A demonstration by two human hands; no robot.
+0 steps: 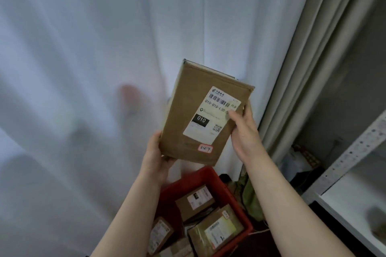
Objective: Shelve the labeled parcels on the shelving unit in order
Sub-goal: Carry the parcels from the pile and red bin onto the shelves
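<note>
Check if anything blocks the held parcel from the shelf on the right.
Nothing visible: left hand and right hand hold the parcel above the red crate; open space separates it from the shelving unit at right.

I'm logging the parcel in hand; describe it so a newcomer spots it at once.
Against the white curtain, above the red crate of parcels, the left hand and right hand hold one brown box. It alone is in the air, and its red-edged sticker reads 3-2-4.

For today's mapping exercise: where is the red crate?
Bottom centre of the head view: the red crate sits below the held box, left of the shelf.
</note>
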